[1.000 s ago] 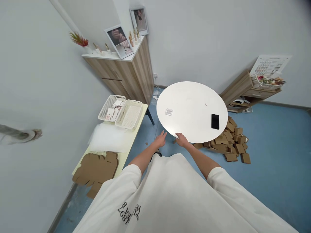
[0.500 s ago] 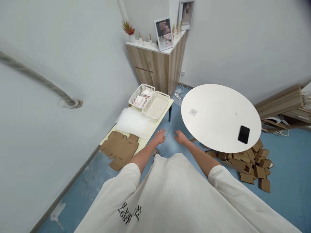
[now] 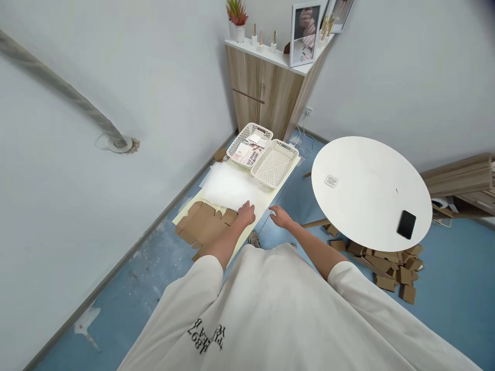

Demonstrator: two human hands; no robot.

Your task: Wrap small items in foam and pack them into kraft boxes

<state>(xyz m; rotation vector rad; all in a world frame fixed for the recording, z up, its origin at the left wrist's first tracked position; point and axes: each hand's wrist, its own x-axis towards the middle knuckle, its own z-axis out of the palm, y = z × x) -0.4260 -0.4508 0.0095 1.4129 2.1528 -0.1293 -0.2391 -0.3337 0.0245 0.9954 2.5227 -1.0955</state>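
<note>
My left hand point(image 3: 246, 212) is over the pale yellow table point(image 3: 266, 198), fingers apart, beside the stack of white sheets point(image 3: 228, 185); whether it touches them I cannot tell. Flat brown cardboard point(image 3: 203, 224) lies under and left of that wrist. My right hand point(image 3: 280, 216) hangs above the floor just off the table's edge, fingers stretched out and holding nothing. Behind the sheets stand two white baskets: the left basket point(image 3: 266, 133) contains cards and papers point(image 3: 247, 153), while nothing shows inside the right basket point(image 3: 275, 164).
To my right stands a round white table point(image 3: 367, 190) with a clear plastic piece point(image 3: 331, 181) and a black tablet-like device point(image 3: 407, 224). Small cardboard boxes point(image 3: 386, 268) are piled on the floor below it. A wooden cabinet point(image 3: 266, 82) fills the corner.
My view has turned left, so the furniture appears farther right. My left hand has moved from beside the yellow table to over it, near the white sheets. My right hand has come nearer its edge.
</note>
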